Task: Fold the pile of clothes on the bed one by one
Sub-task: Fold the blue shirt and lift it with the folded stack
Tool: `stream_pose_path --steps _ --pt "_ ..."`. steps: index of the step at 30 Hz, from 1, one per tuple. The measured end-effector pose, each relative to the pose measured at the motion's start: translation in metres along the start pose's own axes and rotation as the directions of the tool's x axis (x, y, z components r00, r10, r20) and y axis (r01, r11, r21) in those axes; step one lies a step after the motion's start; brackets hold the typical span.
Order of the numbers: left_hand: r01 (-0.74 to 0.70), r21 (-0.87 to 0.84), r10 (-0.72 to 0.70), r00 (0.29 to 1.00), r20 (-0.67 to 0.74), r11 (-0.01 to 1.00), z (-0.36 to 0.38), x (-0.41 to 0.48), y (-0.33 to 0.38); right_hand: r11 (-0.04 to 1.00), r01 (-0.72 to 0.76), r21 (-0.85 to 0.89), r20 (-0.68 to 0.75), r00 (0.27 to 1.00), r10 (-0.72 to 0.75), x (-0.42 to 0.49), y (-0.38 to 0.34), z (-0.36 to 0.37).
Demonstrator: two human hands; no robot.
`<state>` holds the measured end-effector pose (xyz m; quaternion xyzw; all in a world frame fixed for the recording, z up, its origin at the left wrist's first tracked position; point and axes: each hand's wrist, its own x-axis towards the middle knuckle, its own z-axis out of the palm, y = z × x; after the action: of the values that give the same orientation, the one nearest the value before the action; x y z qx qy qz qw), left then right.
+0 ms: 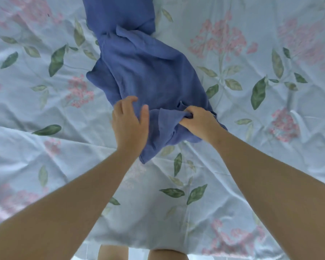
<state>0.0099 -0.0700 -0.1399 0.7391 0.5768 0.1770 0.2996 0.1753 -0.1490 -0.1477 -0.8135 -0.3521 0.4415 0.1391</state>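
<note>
Our two forearms (pixel 73 203) reach in from the bottom corners, bare, and draw close over the middle of the bed. Below them, at the lower edge, we see our knees (pixel 113 252) just past the hem of the bedsheet (pixel 251 166). That bedsheet is pale blue, creased, and printed with pink flower clusters and green leaves.

On it lies the blue garment (pixel 146 72), a single crumpled piece of soft cloth (we cannot tell what kind of clothing it is). It stretches from the top edge of the view down the middle to our hands. Our right hand (pixel 199 121) is clamped on the near end of it, fingers and thumb curled tight round a bunched fold, with the cloth puckering out to the left of the fist.

Our left hand (pixel 129 126) sits just beside it, at the left border of the same end. It is palm down, fingers loosely spread and slightly bent, thumb held apart, gripping nothing. Whether it touches the cloth we cannot tell. A loose corner of the garment points toward us between the two wrists.
</note>
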Motion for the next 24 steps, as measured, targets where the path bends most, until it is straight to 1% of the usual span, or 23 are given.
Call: stream_pose_path --steps 1,2,3,4,5,6,7,8,9,11,12,13,14,15,16,17,18,19,20,21,22,23,24 --pt "-0.175 0.026 0.174 0.983 0.051 0.984 0.0 -0.013 0.003 1.0 -0.008 0.025 -0.025 1.0 0.008 0.005 -0.005 -0.003" --pt "-0.334 0.067 0.318 0.932 0.174 0.94 0.003 -0.024 0.001 0.999 0.002 0.035 -0.061 0.998 0.0 0.01 -0.009 -0.005" --pt "-0.443 0.137 0.378 0.861 0.34 0.886 0.006 -0.031 -0.003 0.999 0.025 0.041 -0.103 0.994 -0.02 0.012 -0.01 -0.006" --pt "-0.498 0.226 0.347 0.804 0.483 0.837 0.01 -0.033 -0.008 0.997 0.061 0.042 -0.157 0.986 -0.054 0.013 -0.011 -0.006" --pt "-0.508 0.322 0.277 0.786 0.553 0.799 0.014 -0.031 -0.014 0.994 0.109 0.008 -0.218 0.97 -0.105 0.012 -0.01 -0.007" --pt "-0.465 0.39 0.207 0.812 0.546 0.795 0.017 -0.023 -0.019 0.985 0.159 -0.065 -0.273 0.947 -0.17 0.009 -0.006 -0.006" --pt "-0.394 0.404 0.154 0.846 0.511 0.826 0.018 -0.014 -0.022 0.969 0.201 -0.146 -0.303 0.923 -0.237 0.006 0.0 -0.004" --pt "-0.305 0.353 0.109 0.871 0.479 0.884 0.019 -0.004 -0.022 0.951 0.231 -0.206 -0.289 0.914 -0.284 0.001 0.007 -0.004" --pt "-0.226 0.289 0.067 0.879 0.471 0.93 0.019 0.006 -0.024 0.939 0.237 -0.249 -0.226 0.929 -0.294 -0.003 0.014 -0.004" --pt "-0.13 0.212 0.002 0.858 0.513 0.969 0.012 0.022 -0.03 0.91 0.184 -0.371 -0.074 0.971 -0.227 -0.011 0.032 -0.006" --pt "-0.095 0.184 -0.02 0.842 0.54 0.978 0.006 0.026 -0.032 0.878 0.155 -0.453 -0.034 0.981 -0.191 -0.013 0.041 -0.006" --pt "-0.059 0.15 -0.036 0.828 0.56 0.987 0.001 0.028 -0.034 0.853 0.128 -0.506 -0.024 0.986 -0.162 -0.014 0.047 -0.007" --pt "-0.017 0.101 -0.045 0.818 0.574 0.995 -0.003 0.028 -0.036 0.85 0.123 -0.512 -0.05 0.984 -0.173 -0.015 0.049 -0.008" --pt "0.02 0.034 -0.036 0.811 0.584 0.999 -0.006 0.026 -0.037 0.872 0.144 -0.467 -0.071 0.978 -0.199 -0.016 0.049 -0.008" --pt "0.04 -0.029 -0.015 0.804 0.594 0.999 -0.009 0.024 -0.036 0.895 0.189 -0.403 -0.076 0.968 -0.239 -0.016 0.047 -0.008" --pt "0.019 -0.052 0.018 0.785 0.619 0.998 -0.013 0.021 -0.035 0.906 0.24 -0.348 -0.054 0.96 -0.275 -0.016 0.046 -0.008" --pt "-0.049 -0.02 0.05 0.739 0.672 0.999 -0.016 0.019 -0.034 0.914 0.282 -0.293 -0.021 0.953 -0.301 -0.016 0.044 -0.008" --pt "-0.167 0.049 0.076 0.668 0.74 0.985 -0.02 0.017 -0.034 0.926 0.303 -0.225 0.016 0.951 -0.308 -0.017 0.04 -0.009" --pt "-0.32 0.122 0.097 0.589 0.803 0.94 -0.023 0.016 -0.034 0.941 0.296 -0.162 0.063 0.955 -0.289 -0.018 0.036 -0.011" --pt "-0.45 0.179 0.086 0.508 0.857 0.875 -0.027 0.014 -0.036 0.955 0.269 -0.129 0.133 0.959 -0.252 -0.019 0.033 -0.012" --pt "-0.511 0.218 0.026 0.428 0.904 0.831 -0.031 0.014 -0.036 0.961 0.243 -0.13 0.233 0.95 -0.208 -0.022 0.028 -0.013" --pt "-0.498 0.239 -0.058 0.351 0.934 0.833 -0.034 0.012 -0.038 0.957 0.234 -0.173 0.362 0.918 -0.159 -0.026 0.024 -0.013" --pt "-0.438 0.26 -0.148 0.274 0.95 0.861 -0.039 0.01 -0.041 0.945 0.243 -0.218 0.498 0.861 -0.106 -0.031 0.02 -0.01"
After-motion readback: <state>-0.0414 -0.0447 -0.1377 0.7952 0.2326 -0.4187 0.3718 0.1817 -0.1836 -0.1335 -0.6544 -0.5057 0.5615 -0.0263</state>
